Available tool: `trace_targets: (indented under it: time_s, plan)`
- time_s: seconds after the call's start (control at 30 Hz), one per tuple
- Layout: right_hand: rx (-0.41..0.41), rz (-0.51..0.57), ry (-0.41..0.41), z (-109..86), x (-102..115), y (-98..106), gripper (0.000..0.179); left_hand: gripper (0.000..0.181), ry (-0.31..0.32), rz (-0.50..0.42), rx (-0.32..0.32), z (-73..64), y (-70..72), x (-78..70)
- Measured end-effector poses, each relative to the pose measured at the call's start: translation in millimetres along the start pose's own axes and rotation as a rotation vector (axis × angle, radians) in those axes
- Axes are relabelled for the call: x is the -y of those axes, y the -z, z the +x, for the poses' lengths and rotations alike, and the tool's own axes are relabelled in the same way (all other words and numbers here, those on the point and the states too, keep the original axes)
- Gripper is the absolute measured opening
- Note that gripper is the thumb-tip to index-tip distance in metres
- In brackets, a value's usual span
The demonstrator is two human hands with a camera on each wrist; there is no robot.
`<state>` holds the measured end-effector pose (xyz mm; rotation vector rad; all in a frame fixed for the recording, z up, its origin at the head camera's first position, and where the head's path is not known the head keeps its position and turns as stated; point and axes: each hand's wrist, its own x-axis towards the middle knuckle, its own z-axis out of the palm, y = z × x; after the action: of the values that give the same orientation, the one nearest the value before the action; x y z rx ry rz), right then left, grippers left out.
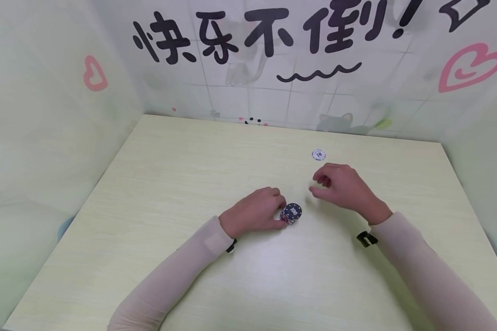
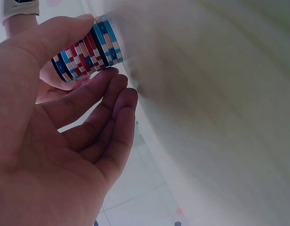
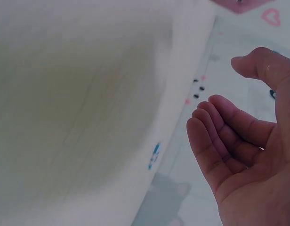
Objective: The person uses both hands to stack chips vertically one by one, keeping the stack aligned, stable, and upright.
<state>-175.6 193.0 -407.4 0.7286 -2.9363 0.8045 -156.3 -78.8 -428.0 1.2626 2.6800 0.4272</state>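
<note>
A stack of poker chips (image 1: 292, 212), topped by a dark chip marked 100, stands on the table. My left hand (image 1: 257, 209) holds it from the left side, thumb and fingertips against its edge. In the left wrist view the stack (image 2: 91, 48) shows layers of blue, red, white and dark chips between thumb and fingers. To the right of the stack, my right hand (image 1: 344, 187) hovers with loosely bent fingers and nothing between them. Just beyond its fingers lies a single white and blue chip (image 1: 319, 155) marked 10, seen nearly edge-on in the right wrist view.
The pale wood-grain table (image 1: 182, 156) meets a printed back wall (image 1: 269, 101) with large dark lettering and hearts. Side walls close it in on the left (image 1: 45, 115) and right (image 1: 480, 174). Dark straps show at both wrists.
</note>
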Motion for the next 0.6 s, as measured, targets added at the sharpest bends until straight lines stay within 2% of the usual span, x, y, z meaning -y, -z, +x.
trace_targets:
  time_s: [0.33, 0.6]
  plan:
    - [0.011, -0.005, -0.18, 21.7, -42, 6, 0.029, 0.034, 0.001, -0.004, 0.01, -0.2, -1.3, 0.7]
    - [0.023, -0.011, -0.236, 38.4, -57, 11, 0.035, 0.034, 0.002, 0.001, 0.012, 0.6, -1.0, -0.2]
